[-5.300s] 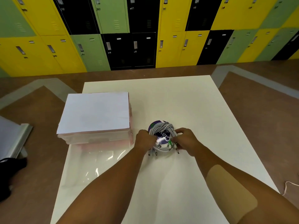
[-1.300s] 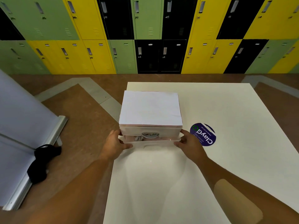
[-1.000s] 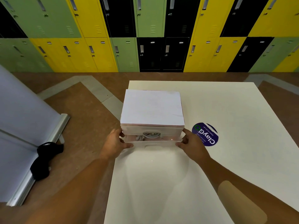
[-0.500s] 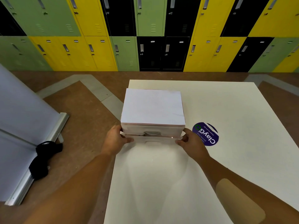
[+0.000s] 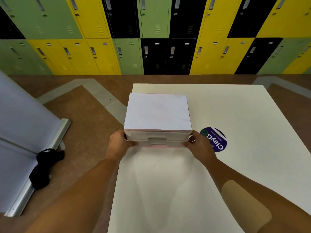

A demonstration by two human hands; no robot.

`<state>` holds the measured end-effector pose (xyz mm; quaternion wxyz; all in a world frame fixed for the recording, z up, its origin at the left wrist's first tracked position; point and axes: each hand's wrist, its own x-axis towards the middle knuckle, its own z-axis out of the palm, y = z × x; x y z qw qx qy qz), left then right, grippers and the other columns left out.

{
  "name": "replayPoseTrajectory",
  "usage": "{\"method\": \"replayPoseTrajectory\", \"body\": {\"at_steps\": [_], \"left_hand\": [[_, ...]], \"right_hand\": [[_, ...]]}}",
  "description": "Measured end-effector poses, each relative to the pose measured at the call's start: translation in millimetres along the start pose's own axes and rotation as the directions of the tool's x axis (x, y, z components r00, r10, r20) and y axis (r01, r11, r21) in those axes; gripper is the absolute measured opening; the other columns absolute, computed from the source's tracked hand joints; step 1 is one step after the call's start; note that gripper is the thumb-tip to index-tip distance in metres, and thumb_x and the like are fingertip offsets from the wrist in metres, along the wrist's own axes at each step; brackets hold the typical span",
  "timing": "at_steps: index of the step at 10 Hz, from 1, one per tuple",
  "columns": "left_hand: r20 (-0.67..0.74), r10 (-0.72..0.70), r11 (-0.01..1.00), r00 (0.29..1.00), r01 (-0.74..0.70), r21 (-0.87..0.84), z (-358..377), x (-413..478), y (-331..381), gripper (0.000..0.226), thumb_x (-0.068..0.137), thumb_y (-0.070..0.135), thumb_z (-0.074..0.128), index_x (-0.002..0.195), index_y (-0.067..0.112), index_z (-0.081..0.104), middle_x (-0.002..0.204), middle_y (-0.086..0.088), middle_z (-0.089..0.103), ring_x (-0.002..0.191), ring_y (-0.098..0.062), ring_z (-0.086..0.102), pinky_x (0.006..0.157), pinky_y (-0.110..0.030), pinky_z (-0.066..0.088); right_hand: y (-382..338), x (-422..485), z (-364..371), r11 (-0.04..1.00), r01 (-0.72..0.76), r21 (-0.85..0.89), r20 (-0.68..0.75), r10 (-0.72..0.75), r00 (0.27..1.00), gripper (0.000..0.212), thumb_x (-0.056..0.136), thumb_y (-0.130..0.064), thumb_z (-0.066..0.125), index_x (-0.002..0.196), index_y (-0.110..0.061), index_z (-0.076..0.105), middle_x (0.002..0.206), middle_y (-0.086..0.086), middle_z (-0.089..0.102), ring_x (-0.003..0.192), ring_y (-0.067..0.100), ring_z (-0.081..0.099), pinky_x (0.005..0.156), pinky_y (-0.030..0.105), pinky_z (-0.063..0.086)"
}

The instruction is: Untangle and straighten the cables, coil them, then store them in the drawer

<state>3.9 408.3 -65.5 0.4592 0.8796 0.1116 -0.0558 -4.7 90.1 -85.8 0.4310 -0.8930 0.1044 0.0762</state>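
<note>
On the table [image 5: 235, 106], both hands' grips pinch the near-facing drawer [image 5: 158, 140], left hand [image 5: 118, 144], right hand [image 5: 200, 146].

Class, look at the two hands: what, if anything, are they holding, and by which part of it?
Both hold the drawer: the left hand at its front left corner, the right hand at its front right corner.

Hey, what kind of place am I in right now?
Probably a locker room or a school or gym hallway: a wall of yellow, green and black lockers, a brown floor, and a white table set up there.
</note>
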Motion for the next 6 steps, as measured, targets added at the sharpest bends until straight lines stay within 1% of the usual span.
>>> {"method": "replayPoseTrajectory", "body": {"at_steps": [1, 2, 3, 4, 5, 6], "left_hand": [[0.004, -0.008, 1.000, 1.000, 0.008, 0.013, -1, 1, 2, 0.042, 0.066, 0.015, 0.091, 0.102, 0.022, 0.070, 0.094, 0.009, 0.070, 0.086, -0.012, 0.066, 0.073, -0.030, 0.054], [-0.005, 0.006, 0.999, 1.000, -0.006, 0.038, 0, -1, 2, 0.039, 0.069, 0.015, 0.089, 0.100, 0.023, 0.068, 0.092, 0.012, 0.067, 0.083, -0.008, 0.064, 0.067, -0.024, 0.050], [-0.015, 0.000, 0.999, 1.000, 0.001, 0.034, 3, -4, 1, 0.035, 0.074, 0.015, 0.086, 0.099, 0.024, 0.064, 0.091, 0.013, 0.064, 0.081, -0.008, 0.062, 0.065, -0.024, 0.048], [-0.021, -0.001, 0.998, 1.000, 0.002, 0.061, 4, -8, -1, 0.033, 0.078, 0.016, 0.083, 0.103, 0.023, 0.062, 0.093, 0.011, 0.063, 0.084, -0.017, 0.063, 0.071, -0.029, 0.047], [0.019, -0.080, 0.989, 0.997, 0.077, 0.127, 6, -15, -7, 0.031, 0.081, 0.022, 0.080, 0.105, 0.018, 0.060, 0.096, 0.003, 0.063, 0.090, -0.020, 0.061, 0.075, -0.029, 0.044], [0.120, -0.149, 0.954, 0.982, 0.112, 0.277, 10, -29, -6, 0.029, 0.086, 0.032, 0.075, 0.101, 0.009, 0.067, 0.096, -0.004, 0.067, 0.090, -0.023, 0.064, 0.073, -0.031, 0.050]], "right_hand": [[0, 1, 0, 1.000, 0.006, -0.002, 0.005, -0.006, 1.000, 0.028, 0.083, -0.025, 0.078, 0.106, -0.022, 0.062, 0.086, -0.002, 0.066, 0.077, 0.015, 0.066, 0.061, 0.026, 0.047], [-2, 0, -2, 1.000, 0.007, -0.018, 0.016, -0.007, 1.000, 0.029, 0.084, -0.027, 0.078, 0.107, -0.023, 0.060, 0.086, -0.002, 0.067, 0.079, 0.014, 0.066, 0.060, 0.025, 0.046], [-2, -2, -1, 1.000, -0.001, -0.015, 0.036, 0.001, 0.999, 0.035, 0.083, -0.025, 0.077, 0.111, -0.024, 0.057, 0.089, -0.003, 0.067, 0.082, 0.015, 0.066, 0.062, 0.028, 0.049], [-1, -8, -1, 0.999, -0.032, -0.002, 0.102, 0.032, 0.994, 0.051, 0.081, -0.023, 0.079, 0.125, -0.024, 0.053, 0.099, -0.005, 0.067, 0.089, 0.016, 0.067, 0.067, 0.030, 0.052], [7, -19, -3, 0.998, -0.065, -0.018, 0.147, 0.067, 0.987, 0.072, 0.080, -0.027, 0.081, 0.142, -0.025, 0.045, 0.113, -0.004, 0.064, 0.098, 0.017, 0.065, 0.076, 0.030, 0.052], [12, -32, -10, 0.996, -0.084, -0.032, 0.171, 0.089, 0.981, 0.075, 0.081, -0.029, 0.081, 0.145, -0.023, 0.043, 0.121, 0.000, 0.061, 0.105, 0.019, 0.062, 0.091, 0.036, 0.052]]}}
